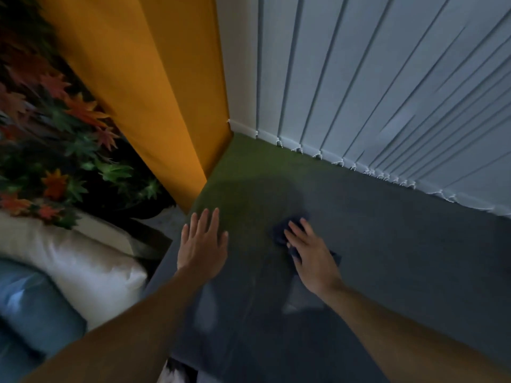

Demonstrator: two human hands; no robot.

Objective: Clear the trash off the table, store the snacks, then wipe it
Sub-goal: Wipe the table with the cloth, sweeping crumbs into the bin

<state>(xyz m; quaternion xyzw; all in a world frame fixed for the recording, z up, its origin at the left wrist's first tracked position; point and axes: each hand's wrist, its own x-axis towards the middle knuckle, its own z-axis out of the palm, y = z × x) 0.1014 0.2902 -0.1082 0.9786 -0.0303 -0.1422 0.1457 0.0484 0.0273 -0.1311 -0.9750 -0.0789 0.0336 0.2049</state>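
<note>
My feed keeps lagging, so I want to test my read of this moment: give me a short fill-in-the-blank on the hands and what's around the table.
1. The right hand presses a dark blue ____ onto the table.
2. The left hand lies on the table with straight fingers and holds ____.
3. Behind the table's far edge hang white vertical ____.

Missing words: cloth; nothing; blinds.

No readable text, label, brand, number or sign appears anywhere in this dim, slightly blurred head-camera view.
</note>
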